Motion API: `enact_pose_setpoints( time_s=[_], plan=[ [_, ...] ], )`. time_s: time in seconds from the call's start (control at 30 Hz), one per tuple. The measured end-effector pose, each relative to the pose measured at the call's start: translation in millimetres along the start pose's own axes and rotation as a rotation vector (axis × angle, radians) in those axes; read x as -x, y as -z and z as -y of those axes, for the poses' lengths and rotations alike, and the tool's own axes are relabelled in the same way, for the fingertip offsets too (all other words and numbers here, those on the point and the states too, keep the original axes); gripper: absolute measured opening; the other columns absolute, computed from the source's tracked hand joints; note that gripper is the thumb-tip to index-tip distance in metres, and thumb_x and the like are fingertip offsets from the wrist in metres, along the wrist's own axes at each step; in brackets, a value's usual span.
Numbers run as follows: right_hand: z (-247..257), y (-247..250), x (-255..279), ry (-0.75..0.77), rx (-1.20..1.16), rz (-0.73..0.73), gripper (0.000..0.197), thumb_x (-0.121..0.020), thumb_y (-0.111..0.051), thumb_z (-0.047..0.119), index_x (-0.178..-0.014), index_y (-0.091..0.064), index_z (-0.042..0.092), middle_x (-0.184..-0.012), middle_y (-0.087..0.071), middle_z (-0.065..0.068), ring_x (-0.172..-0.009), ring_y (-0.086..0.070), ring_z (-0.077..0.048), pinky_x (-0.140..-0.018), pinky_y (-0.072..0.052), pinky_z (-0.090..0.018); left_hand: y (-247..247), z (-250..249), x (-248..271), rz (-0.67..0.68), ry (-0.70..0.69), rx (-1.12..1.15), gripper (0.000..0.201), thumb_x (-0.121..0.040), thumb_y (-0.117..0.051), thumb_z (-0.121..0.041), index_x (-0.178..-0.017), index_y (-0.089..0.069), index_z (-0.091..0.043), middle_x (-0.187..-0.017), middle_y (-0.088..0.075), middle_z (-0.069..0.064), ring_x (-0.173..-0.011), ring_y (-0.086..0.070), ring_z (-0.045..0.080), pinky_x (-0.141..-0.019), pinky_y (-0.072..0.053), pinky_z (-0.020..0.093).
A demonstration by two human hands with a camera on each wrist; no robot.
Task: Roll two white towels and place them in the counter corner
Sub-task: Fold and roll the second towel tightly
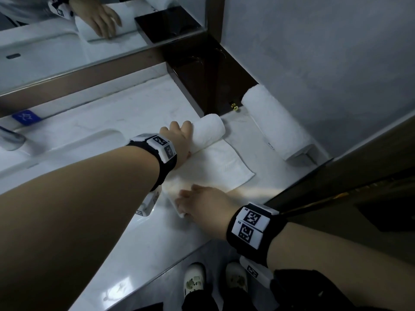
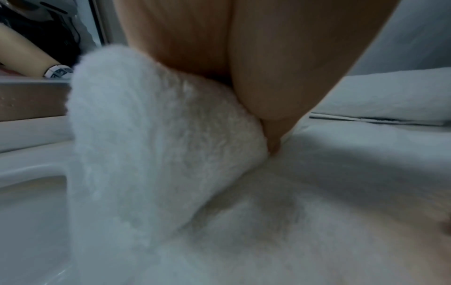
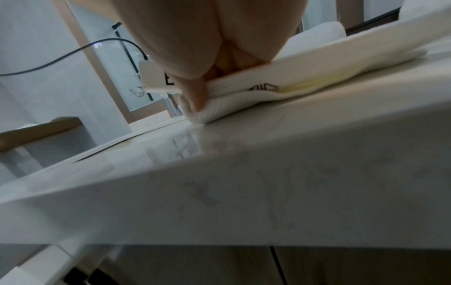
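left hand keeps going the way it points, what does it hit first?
The left hand already holds the towel's rolled end; beyond it, probably the dark wood box by the mirror. Depth is unclear.

white towels (image 1: 211,158), white marbled counter (image 1: 125,239), dark brown box (image 1: 208,84)

Both bare forearms reach out over the counter, each wrist banded with a black strap. The left hand (image 1: 179,140) stretches farther, fingers curled over a towel roll (image 1: 207,132). The right hand (image 1: 202,204) lies nearer, thumb and fingers pinching the towel's near corner.
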State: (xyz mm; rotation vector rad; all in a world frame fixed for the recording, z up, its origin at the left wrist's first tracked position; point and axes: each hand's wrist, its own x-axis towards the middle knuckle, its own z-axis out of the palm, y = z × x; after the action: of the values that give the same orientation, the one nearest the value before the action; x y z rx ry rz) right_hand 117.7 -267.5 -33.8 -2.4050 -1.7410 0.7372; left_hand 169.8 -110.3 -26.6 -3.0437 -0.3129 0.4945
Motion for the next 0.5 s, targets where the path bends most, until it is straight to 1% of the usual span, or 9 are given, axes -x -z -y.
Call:
enact_pose_setpoints(
  time_s=[0.07, 0.1, 0.2, 0.27, 0.3, 0.37, 0.4, 0.47, 0.5],
  plan=[
    [1.4, -5.1, -0.5, 0.002, 0.016, -0.028, 0.022, -0.096, -0.048, 0.012, -0.116, -0.056, 0.015, -0.121, -0.053, -0.002, -0.109, -0.05, -0.026, -0.087, -0.041, -0.032, -6.2, 0.8, -1.6, -0.049, -0.005, -0.022, 0.052, -0.092, -0.057, -0.037, -0.127, -0.026, -0.014, -0.108, -0.04, 0.009, -0.084, -0.042, 0.026, -0.067, -0.041, 0.041],
    [2.0, -8.3, -0.1, -0.002, 0.01, -0.036, 0.022, -0.096, -0.048, 0.013, -0.116, -0.055, 0.014, -0.125, -0.052, -0.003, -0.112, -0.05, -0.026, -0.09, -0.04, -0.032, -8.1, 0.0, -0.9, -0.061, -0.004, -0.03, 0.051, -0.091, -0.056, -0.036, -0.124, -0.024, -0.016, -0.103, -0.037, 0.008, -0.083, -0.043, 0.027, -0.069, -0.044, 0.043],
    [2.2, -16.8, 3.0, -0.018, -0.079, -0.062, 0.03, -0.095, -0.052, 0.027, -0.12, -0.055, 0.011, -0.138, -0.049, -0.011, -0.128, -0.046, -0.029, -0.108, -0.033, -0.038, -11.7, -5.0, 2.6, -0.087, 0.036, -0.07, 0.053, -0.087, -0.058, -0.029, -0.123, -0.021, -0.017, -0.096, -0.027, 0.004, -0.077, -0.04, 0.025, -0.063, -0.04, 0.04],
    [0.5, -14.9, 6.8, -0.069, -0.226, -0.084, 0.046, -0.092, -0.056, 0.041, -0.13, -0.055, 0.016, -0.144, -0.046, -0.012, -0.134, -0.04, -0.031, -0.113, -0.029, -0.041, -12.3, -9.7, 7.3, -0.097, 0.05, -0.094, 0.058, -0.084, -0.058, -0.024, -0.128, -0.021, -0.016, -0.098, -0.031, 0.004, -0.077, -0.037, 0.024, -0.061, -0.034, 0.038],
    [-2.2, -13.8, 7.4, -0.072, -0.267, -0.136, 0.05, -0.091, -0.058, 0.043, -0.134, -0.053, 0.018, -0.145, -0.046, -0.01, -0.134, -0.04, -0.03, -0.113, -0.028, -0.042, -12.8, -11.6, 9.9, -0.095, 0.049, -0.108, 0.06, -0.083, -0.058, -0.021, -0.131, -0.022, -0.016, -0.103, -0.035, 0.005, -0.077, -0.036, 0.024, -0.061, -0.034, 0.037],
    [-13.7, -13.8, 4.5, -0.042, -0.173, -0.283, 0.05, -0.089, -0.061, 0.035, -0.136, -0.053, 0.021, -0.144, -0.048, -0.007, -0.135, -0.039, -0.029, -0.112, -0.026, -0.046, -12.7, -14.0, 15.3, -0.088, 0.033, -0.147, 0.066, -0.079, -0.058, -0.016, -0.135, -0.023, -0.013, -0.113, -0.039, 0.007, -0.082, -0.04, 0.025, -0.063, -0.033, 0.037],
    [-21.2, -14.8, 4.1, -0.083, -0.129, -0.315, 0.053, -0.089, -0.06, 0.033, -0.14, -0.048, 0.025, -0.149, -0.043, -0.004, -0.14, -0.032, -0.027, -0.116, -0.019, -0.048, -10.9, -14.8, 17.7, -0.083, 0.02, -0.164, 0.068, -0.079, -0.058, -0.015, -0.136, -0.022, -0.011, -0.116, -0.04, 0.008, -0.087, -0.044, 0.026, -0.064, -0.034, 0.037],
    [-37.5, -19.3, 6.7, -0.252, -0.086, -0.279, 0.066, -0.09, -0.052, 0.042, -0.149, -0.021, 0.041, -0.162, -0.013, 0.003, -0.148, -0.005, -0.021, -0.119, -0.001, -0.046, -6.3, -16.5, 21.6, -0.067, -0.002, -0.177, 0.067, -0.081, -0.056, -0.015, -0.139, -0.021, -0.011, -0.12, -0.039, 0.009, -0.095, -0.047, 0.027, -0.066, -0.035, 0.037],
    [-45.0, -23.8, 9.1, -0.327, -0.064, -0.249, 0.069, -0.091, -0.045, 0.051, -0.148, -0.007, 0.047, -0.163, 0.003, 0.007, -0.149, 0.007, -0.02, -0.119, 0.006, -0.047, -4.5, -17.4, 23.2, -0.053, -0.008, -0.178, 0.069, -0.082, -0.055, -0.015, -0.141, -0.019, -0.011, -0.121, -0.038, 0.009, -0.098, -0.046, 0.027, -0.069, -0.036, 0.037]
  ],
)
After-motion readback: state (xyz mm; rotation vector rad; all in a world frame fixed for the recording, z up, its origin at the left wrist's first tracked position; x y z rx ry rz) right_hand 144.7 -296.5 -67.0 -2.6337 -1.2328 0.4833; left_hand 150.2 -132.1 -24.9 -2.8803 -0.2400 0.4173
